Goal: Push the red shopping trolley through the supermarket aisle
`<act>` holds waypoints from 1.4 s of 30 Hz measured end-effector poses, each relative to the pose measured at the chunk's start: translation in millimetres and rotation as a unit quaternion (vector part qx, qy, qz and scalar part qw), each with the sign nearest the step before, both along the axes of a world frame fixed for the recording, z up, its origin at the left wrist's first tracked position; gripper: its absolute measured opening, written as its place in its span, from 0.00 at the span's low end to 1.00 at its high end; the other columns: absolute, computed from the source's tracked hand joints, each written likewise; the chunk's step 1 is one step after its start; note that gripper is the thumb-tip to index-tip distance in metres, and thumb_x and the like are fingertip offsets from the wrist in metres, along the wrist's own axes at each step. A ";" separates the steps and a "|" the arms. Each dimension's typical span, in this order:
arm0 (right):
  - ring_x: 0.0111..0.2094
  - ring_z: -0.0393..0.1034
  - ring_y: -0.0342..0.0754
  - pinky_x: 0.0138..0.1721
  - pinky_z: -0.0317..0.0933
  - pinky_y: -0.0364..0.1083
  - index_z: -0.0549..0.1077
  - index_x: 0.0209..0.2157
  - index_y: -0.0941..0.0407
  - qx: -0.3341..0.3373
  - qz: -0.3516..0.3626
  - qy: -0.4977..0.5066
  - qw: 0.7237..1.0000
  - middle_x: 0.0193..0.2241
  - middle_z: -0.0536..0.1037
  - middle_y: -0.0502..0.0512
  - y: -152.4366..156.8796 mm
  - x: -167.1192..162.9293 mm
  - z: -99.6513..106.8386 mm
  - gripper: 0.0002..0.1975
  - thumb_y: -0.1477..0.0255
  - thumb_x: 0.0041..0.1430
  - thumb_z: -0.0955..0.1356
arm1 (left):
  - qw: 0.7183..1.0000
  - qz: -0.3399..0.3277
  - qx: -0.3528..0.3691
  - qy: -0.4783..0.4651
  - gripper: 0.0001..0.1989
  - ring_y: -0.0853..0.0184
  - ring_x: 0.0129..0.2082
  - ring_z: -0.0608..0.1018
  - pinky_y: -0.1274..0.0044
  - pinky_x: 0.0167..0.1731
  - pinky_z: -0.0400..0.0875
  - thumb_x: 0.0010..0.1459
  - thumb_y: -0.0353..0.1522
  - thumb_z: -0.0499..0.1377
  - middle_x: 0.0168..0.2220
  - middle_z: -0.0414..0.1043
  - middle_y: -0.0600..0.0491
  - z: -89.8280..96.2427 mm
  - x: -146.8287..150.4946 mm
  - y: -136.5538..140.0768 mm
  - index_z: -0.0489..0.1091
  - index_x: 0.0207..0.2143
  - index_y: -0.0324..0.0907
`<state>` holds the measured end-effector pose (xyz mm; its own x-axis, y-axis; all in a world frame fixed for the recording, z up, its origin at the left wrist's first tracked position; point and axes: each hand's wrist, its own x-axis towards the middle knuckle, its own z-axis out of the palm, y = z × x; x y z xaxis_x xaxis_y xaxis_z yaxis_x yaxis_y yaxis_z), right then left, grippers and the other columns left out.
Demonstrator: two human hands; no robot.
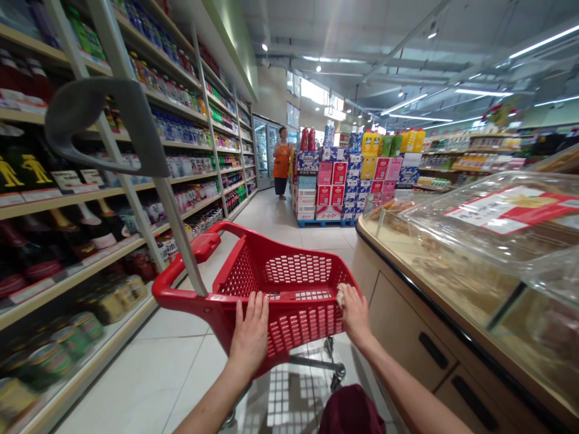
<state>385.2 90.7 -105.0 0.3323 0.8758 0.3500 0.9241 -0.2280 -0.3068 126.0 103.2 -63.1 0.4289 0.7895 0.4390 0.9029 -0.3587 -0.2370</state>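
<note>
Head view: your left hand point(250, 331) lies open on the near rim of the red perforated plastic cart point(301, 328), beneath both hands; your right hand point(355, 310) clutches a crumpled off-white cloth point(341, 296) at the right corner. The cart seems stiff, light, prone to rolling; grip its thick rim

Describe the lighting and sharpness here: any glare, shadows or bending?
Head view: glare streaks the clear plastic cover; head view: a grid-patterned shadow falls on the pale tiled floor beneath the red perforated plastic cart; head view: tall cream-edged shelving slants, likely lens distortion; head view: green cylindrical cans at lower left look blurred.
</note>
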 end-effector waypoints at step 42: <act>0.58 0.46 0.49 0.55 0.42 0.56 0.55 0.56 0.57 0.059 0.042 -0.029 0.997 0.57 0.56 0.57 -6.6 -4.0 -7.5 0.27 0.83 0.53 0.52 | 1.000 -0.016 -0.002 -0.013 0.29 0.54 0.58 0.51 0.59 0.55 0.39 0.48 0.30 0.52 0.58 0.52 0.42 2.3 1.3 -6.9 0.54 0.55 0.43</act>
